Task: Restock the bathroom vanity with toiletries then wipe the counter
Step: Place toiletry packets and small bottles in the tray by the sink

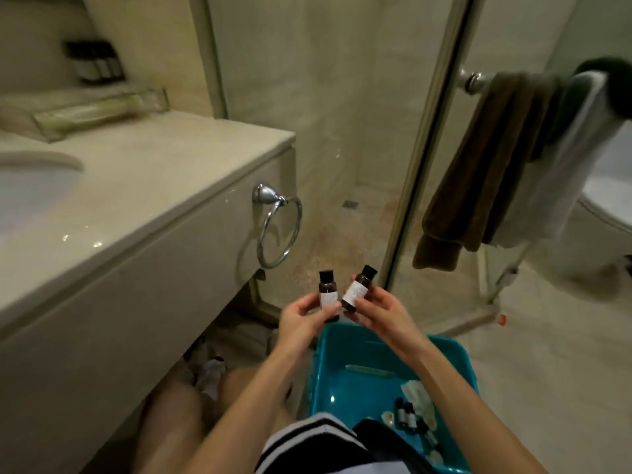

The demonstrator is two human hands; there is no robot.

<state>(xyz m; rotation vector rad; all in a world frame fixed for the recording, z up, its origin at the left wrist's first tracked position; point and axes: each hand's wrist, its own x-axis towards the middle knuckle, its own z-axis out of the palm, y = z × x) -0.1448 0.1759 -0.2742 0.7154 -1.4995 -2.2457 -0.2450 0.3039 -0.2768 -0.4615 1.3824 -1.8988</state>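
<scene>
Gripping dark amber bottle (pixel 327 295) upright w/ left hand (pixel 301 318), black cap above fingertips. Pinching 2nd bottle (pixel 356 290) w/ right hand (pixel 379 313), tilted right, just beside 1st. Below both hands, teal tub (pixel 342 357) w/ more mini bottles (pixel 405 413). Vanity counter (pixel 164 172) well left of fingers.

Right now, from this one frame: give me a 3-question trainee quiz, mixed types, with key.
1. True or false: the left hand grips the left bottle, the right hand grips the right bottle, and both bottles are capped.
2. Where is the teal bin? A: on the counter. B: below the hands. C: inside the shower.
3. Fill in: the towel ring holds ____.
Key: 1 true; 2 B; 3 nothing.
</scene>
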